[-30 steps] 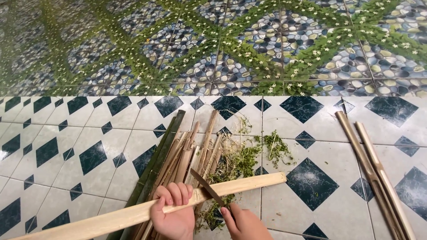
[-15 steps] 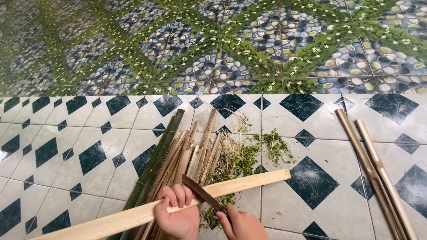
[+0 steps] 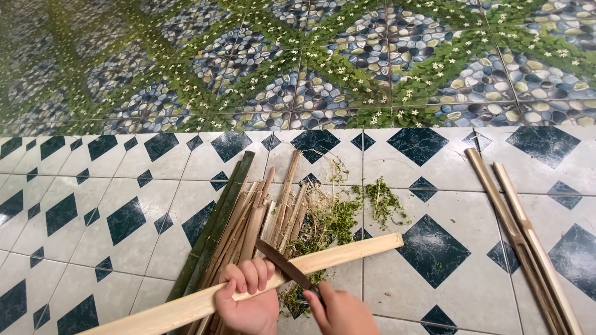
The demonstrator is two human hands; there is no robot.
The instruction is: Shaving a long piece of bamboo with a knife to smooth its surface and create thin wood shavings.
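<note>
Diamond-patterned floor tiles (image 3: 434,186), pebble-print wall (image 3: 347,62)

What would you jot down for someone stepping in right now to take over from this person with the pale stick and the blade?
Left hand: grip closed around the pale split stick, which slants up to the right over the tiled floor.
Right hand: grip closed on the dark knife, blade laid against the stick close to the left hand's fingers.
Nearby: a pile of brown and green strips under the stick, green shavings beside it, two long stalks lying apart at the right.
Done: the shavings and the stick's pale surface suggest some paring.
Left: how much more cannot be judged; the two stalks look unworked.
</note>
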